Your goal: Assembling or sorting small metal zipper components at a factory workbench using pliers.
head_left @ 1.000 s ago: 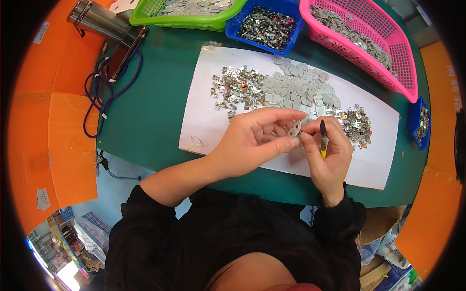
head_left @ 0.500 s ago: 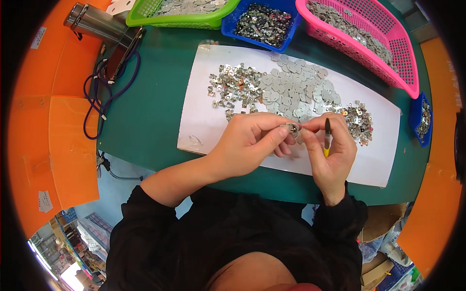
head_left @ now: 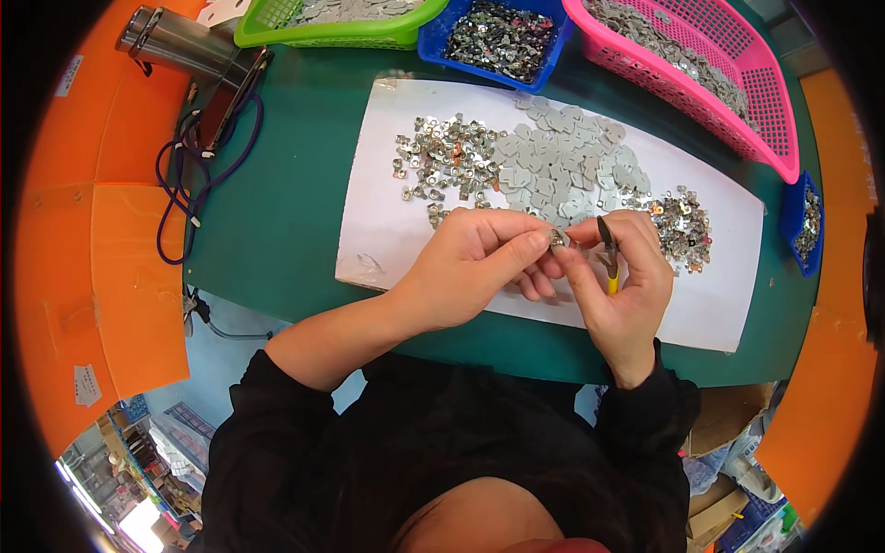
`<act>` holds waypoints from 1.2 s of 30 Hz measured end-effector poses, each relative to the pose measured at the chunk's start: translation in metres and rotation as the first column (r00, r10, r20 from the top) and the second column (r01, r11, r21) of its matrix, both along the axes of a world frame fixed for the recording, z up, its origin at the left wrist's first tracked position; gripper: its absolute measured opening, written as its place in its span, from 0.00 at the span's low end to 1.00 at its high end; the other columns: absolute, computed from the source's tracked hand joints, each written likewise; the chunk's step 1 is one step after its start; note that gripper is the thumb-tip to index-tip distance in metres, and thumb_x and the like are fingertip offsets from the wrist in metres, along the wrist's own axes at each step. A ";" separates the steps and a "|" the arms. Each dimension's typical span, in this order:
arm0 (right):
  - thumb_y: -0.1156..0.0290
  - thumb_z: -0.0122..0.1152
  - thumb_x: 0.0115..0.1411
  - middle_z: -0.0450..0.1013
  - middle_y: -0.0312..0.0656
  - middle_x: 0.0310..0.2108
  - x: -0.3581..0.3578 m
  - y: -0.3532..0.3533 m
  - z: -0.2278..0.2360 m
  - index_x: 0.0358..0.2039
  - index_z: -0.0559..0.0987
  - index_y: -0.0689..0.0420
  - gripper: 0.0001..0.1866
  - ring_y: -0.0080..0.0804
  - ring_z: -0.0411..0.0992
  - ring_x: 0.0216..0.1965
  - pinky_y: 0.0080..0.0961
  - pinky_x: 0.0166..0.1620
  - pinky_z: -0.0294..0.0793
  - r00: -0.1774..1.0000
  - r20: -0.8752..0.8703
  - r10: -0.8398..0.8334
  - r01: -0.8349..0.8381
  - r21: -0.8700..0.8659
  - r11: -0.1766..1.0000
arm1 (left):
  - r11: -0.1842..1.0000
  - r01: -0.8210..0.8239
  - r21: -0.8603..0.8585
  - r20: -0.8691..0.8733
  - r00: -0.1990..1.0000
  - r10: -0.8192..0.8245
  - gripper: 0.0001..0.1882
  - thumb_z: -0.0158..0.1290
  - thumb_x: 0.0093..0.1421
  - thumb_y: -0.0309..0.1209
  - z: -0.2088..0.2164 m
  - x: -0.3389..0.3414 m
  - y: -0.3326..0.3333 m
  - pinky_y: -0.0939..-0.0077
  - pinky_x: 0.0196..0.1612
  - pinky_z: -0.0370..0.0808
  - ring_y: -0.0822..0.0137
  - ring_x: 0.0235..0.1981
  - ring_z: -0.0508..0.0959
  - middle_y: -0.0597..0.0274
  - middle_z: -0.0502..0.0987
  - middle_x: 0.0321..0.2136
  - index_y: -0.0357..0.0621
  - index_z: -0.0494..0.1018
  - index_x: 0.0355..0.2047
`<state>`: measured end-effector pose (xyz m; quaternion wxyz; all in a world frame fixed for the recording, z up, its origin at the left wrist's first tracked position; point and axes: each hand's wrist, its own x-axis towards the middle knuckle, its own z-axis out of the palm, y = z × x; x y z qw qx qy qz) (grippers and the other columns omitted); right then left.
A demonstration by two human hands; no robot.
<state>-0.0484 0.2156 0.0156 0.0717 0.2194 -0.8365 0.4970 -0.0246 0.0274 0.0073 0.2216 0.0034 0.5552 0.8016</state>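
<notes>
Between the thumb and fingers of my left hand is a small shiny metal piece, mostly covered by the fingertips. My right hand closes its thumb and index fingertips on the other side of the same piece. A slim tool with a dark tip and a yellow end rests across the right fingers; its kind is unclear. Both hands are over a white board. Beyond them lie a heap of flat grey plates, small shiny metal parts to the left and more shiny parts to the right.
Along the far edge of the green table stand a green basket, a blue bin and a pink basket, all holding metal parts. A small blue tray is far right. A steel cup and purple cord are left.
My right thumb and fingers have closed in on the metal piece, shifting slightly left. The slim tool has tilted, its dark tip leaning left.
</notes>
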 end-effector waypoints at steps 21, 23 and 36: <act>0.83 0.62 0.54 0.72 0.39 0.29 0.000 -0.001 0.001 0.31 0.76 0.64 0.05 0.29 0.69 0.34 0.23 0.40 0.68 0.981 0.190 0.041 -0.012 -0.153 0.988 | 0.994 -0.029 -0.109 -0.093 0.995 0.019 0.14 0.50 0.69 0.30 0.004 0.001 -0.003 0.76 0.39 0.79 0.70 0.34 0.81 0.53 0.81 0.35 0.29 0.75 0.46; 0.80 0.69 0.48 0.76 0.39 0.29 -0.003 0.002 -0.002 0.32 0.79 0.62 0.10 0.29 0.71 0.31 0.23 0.33 0.71 0.998 0.038 0.049 -0.046 -0.072 0.996 | 0.999 -0.007 -0.032 -0.009 1.000 0.007 0.14 0.50 0.69 0.31 0.004 -0.002 -0.005 0.76 0.38 0.80 0.70 0.33 0.81 0.53 0.81 0.35 0.29 0.75 0.45; 0.83 0.61 0.55 0.74 0.41 0.32 -0.001 0.005 0.000 0.32 0.76 0.65 0.04 0.29 0.70 0.37 0.22 0.41 0.67 0.992 0.113 0.052 -0.047 -0.052 0.998 | 1.000 -0.030 0.000 -0.032 0.999 0.030 0.11 0.53 0.65 0.24 0.004 0.002 0.001 0.79 0.38 0.79 0.74 0.32 0.80 0.59 0.80 0.33 0.29 0.76 0.45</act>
